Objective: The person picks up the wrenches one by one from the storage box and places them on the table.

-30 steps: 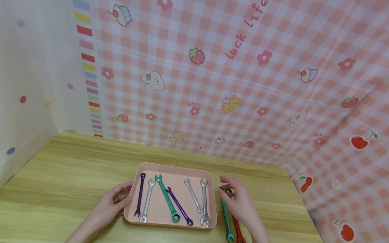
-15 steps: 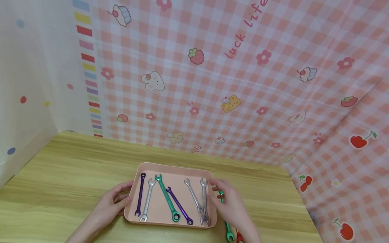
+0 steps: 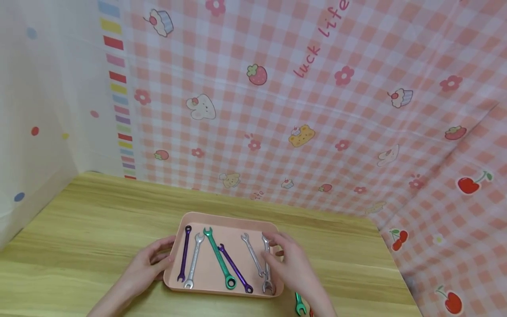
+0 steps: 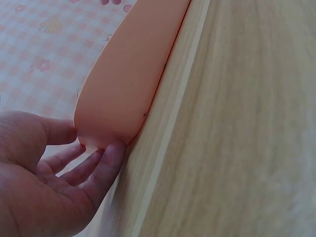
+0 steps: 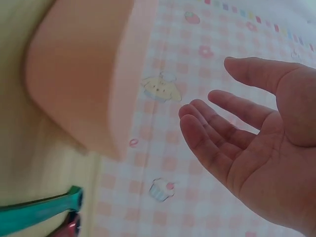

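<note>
A shallow pink tray (image 3: 222, 220) lies on the table with several combination wrenches in it. My left hand (image 3: 144, 266) grips the tray's left end; in the left wrist view the thumb and fingers curve about its wall. My right hand (image 3: 293, 264) hovers over the tray's right end, partly covering the silver wrench (image 3: 267, 268) at far right. In the right wrist view the fingers are relaxed and hold nothing. Left of that wrench lie a smaller silver wrench (image 3: 253, 255), a purple wrench (image 3: 235, 268), a green wrench (image 3: 219, 257), another silver wrench (image 3: 193, 259) and another purple wrench (image 3: 184, 253).
A green wrench (image 3: 299, 304) and a red wrench (image 3: 311, 312) lie on the wooden table (image 3: 356, 264) right of the tray, mostly hidden by my right arm. Pink checked cloth (image 3: 277, 110) stands behind and to the right.
My right hand has moved left, from above the green and red wrenches beside the tray to over the tray's right end. My left hand has stayed at the tray.
</note>
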`<state>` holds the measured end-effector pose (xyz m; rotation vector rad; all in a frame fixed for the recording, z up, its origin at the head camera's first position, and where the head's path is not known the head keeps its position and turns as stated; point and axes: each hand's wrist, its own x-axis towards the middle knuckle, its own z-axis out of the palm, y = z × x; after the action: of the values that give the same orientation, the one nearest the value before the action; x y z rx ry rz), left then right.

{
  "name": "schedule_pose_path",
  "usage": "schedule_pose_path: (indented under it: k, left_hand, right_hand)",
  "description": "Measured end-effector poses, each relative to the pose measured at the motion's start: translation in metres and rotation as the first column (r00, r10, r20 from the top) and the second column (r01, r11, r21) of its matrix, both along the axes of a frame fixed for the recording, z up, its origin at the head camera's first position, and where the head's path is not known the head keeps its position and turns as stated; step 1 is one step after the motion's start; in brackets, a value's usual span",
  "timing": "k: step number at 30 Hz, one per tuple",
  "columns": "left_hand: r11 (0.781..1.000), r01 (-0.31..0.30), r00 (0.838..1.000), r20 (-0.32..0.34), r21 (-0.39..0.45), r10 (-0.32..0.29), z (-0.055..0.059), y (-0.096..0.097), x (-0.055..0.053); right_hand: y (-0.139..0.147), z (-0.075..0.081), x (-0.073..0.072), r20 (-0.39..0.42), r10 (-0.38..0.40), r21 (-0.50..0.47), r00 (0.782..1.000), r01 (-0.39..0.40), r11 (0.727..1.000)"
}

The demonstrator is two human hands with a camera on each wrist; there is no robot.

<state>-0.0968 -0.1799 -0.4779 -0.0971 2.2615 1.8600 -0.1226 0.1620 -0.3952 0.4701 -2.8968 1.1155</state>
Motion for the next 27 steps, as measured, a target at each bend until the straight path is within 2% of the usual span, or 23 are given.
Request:
schedule_pose_path:
  k: [5,9,16,22,27]
  left_hand:
    - [1.0,0.0,1.0,-0.004,-0.006,0.0,0.001,0.001,0.0]
    - [1.0,-0.001,1.0,0.0,-0.011,0.001,0.001,0.001,0.0]
    - [1.0,-0.002,1.0,0.006,-0.006,0.002,0.0,0.0,-0.001]
    - [1.0,-0.003,1.0,-0.001,-0.005,0.003,0.0,0.0,0.0]
    - [1.0,-0.005,1.0,-0.001,-0.009,0.005,0.0,0.0,0.0]
  right_hand:
    - [-0.009,0.013,-0.006,-0.01,0.095,0.068,0.995,-0.095,0.993]
    - [-0.018,0.019,-0.011,-0.011,0.171,0.13,0.985,-0.168,0.977]
    - [-0.034,0.019,-0.022,0.013,0.239,0.222,0.971,-0.236,0.946]
    - [-0.05,0.019,-0.03,-0.004,0.308,0.353,0.952,-0.286,0.891]
    - [-0.062,0.02,-0.036,0.069,0.333,0.392,0.941,-0.332,0.858]
